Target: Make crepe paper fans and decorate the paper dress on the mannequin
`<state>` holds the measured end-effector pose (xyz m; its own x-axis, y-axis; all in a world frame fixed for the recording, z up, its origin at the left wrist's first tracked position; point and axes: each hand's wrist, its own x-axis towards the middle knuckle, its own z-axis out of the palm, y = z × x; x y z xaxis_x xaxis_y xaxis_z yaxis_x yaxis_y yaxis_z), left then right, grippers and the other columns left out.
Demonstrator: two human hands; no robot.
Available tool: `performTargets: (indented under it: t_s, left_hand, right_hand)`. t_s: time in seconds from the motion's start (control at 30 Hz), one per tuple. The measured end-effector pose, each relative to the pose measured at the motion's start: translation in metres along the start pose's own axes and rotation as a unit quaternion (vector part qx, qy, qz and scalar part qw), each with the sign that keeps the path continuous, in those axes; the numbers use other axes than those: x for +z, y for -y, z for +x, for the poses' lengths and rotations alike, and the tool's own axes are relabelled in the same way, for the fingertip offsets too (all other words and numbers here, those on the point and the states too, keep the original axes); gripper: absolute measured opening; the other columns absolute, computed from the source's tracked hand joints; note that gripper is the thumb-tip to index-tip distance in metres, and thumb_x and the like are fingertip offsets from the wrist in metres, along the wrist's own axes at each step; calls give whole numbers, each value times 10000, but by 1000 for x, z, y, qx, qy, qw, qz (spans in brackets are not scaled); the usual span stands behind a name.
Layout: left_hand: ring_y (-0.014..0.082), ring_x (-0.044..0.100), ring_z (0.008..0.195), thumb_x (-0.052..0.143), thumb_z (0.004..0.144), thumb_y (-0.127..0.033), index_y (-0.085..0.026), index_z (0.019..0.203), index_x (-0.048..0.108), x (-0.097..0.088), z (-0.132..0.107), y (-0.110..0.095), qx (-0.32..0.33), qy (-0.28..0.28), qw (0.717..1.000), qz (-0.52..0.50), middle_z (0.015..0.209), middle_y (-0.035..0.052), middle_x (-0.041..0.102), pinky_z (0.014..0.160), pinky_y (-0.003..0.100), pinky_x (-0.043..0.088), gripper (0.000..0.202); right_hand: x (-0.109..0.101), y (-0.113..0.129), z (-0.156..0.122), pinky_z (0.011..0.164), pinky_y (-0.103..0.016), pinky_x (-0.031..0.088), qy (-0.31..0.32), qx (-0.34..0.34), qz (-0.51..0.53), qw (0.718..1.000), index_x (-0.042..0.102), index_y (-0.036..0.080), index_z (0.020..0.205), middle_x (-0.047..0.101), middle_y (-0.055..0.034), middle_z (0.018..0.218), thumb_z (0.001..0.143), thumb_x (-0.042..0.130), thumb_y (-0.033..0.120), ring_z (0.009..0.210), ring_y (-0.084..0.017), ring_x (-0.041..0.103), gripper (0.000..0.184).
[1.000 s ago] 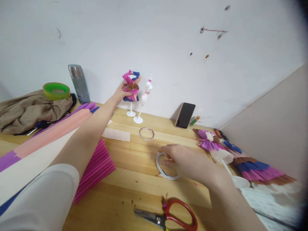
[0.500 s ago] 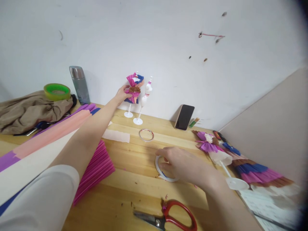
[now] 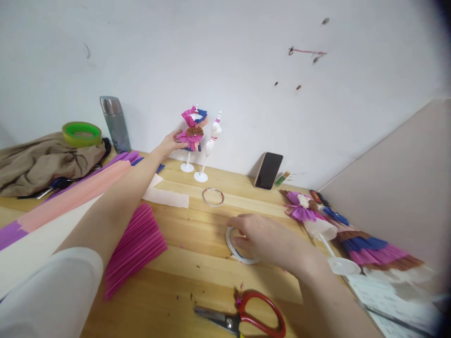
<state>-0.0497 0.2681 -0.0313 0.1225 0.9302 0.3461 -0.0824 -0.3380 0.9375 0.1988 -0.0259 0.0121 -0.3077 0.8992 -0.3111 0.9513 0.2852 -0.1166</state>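
Observation:
My left hand (image 3: 171,143) is at the left side of a small white dress form (image 3: 188,159) covered in pleated pink, blue and peach paper, with a brown paper rosette (image 3: 194,133). Its fingers are parted at the paper's edge; whether they touch it is unclear. A bare white dress form (image 3: 208,148) stands just to the right. Over a white tape roll (image 3: 230,248) lying flat, my right hand (image 3: 252,232) is loosely bent, thumb and forefinger apart, partly hiding the roll. Nearer me are red-handled scissors (image 3: 243,314), blades pointing left.
Pleated magenta paper (image 3: 137,249), crepe sheets (image 3: 73,197), a cloth (image 3: 49,159), green tape (image 3: 82,134) and a flask (image 3: 115,124) occupy the left. A thin ring (image 3: 213,197) lies mid-table. Rightward are a phone (image 3: 268,171) and paper-dressed forms (image 3: 378,251).
My left hand has drawn back slightly to the left from the dressed form, its fingers loosening. My right hand stays over the tape roll. The view has shifted slightly.

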Motion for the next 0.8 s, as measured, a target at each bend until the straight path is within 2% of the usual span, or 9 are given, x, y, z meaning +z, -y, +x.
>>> performTargets:
  t_s: [0.1,0.23,0.33,0.8]
  left_hand:
    - [214,638,987,672,869,-231,-133,1201,589,-3,-7,-1,-12,-44,999,30,1124,88,642,867,421,547,356]
    - [233,624,1042,599,920,-315,-155,1210,585,0,-13,-2,-32,-113,992,39,1223,101,608,867,445,547,332]
    - [235,622,1046,591,924,-334,-161,1231,575,6,-15,-2,-61,-145,987,27,1238,106,601,871,447,546,353]
    - [237,622,1047,594,922,-334,-158,1238,571,32,-11,6,-182,-168,966,-76,1242,110,598,870,446,546,362]
  right_hand:
    - [0,1,0,572,-275,291,-5,-6,-9,1000,656,164,830,696,-82,811,783,471,142,685,-171,598,192]
    - [2,-1,1,570,-269,299,-4,-18,0,1000,656,168,845,695,-76,803,801,466,150,677,-168,603,196]
    - [3,-1,1,570,-272,298,-3,-20,-4,1000,656,168,861,697,-75,800,811,466,152,688,-178,623,197]
    - [5,1,3,601,-277,323,3,-21,-1,1000,618,177,846,695,-74,834,801,469,143,753,-197,651,159]
